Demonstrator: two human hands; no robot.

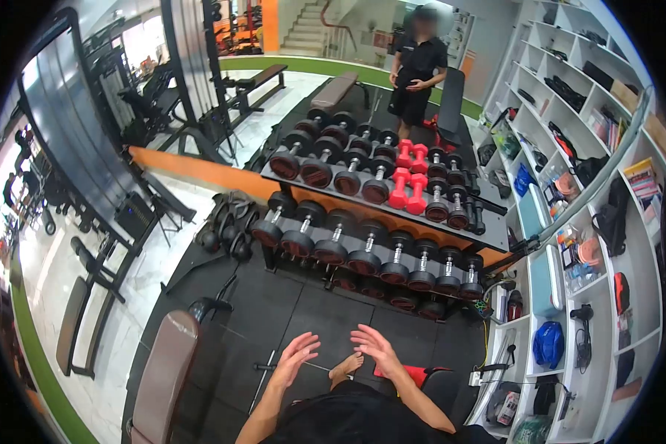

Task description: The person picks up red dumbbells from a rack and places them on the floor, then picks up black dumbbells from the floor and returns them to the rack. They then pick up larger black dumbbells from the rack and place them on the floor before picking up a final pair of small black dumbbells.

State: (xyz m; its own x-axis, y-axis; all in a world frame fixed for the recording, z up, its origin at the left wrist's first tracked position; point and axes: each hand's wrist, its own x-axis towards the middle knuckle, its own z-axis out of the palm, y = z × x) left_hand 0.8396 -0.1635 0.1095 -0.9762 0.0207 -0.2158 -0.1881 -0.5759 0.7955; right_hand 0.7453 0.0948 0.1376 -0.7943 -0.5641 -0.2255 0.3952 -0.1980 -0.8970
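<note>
My left hand is raised over the dark mat floor at the bottom centre, fingers spread and holding nothing. To its right, my right hand is also up with its fingers apart and nothing in it. The two hands face each other with a gap between them. A bare foot shows on the floor between and below them. Beyond the hands stands a rack with black dumbbells on its tiers and red dumbbells on the upper one.
A brown padded bench is at the lower left, with kettlebells farther back. White shelves with bags and boxes line the right side. A person stands behind the rack. Gym machines fill the left.
</note>
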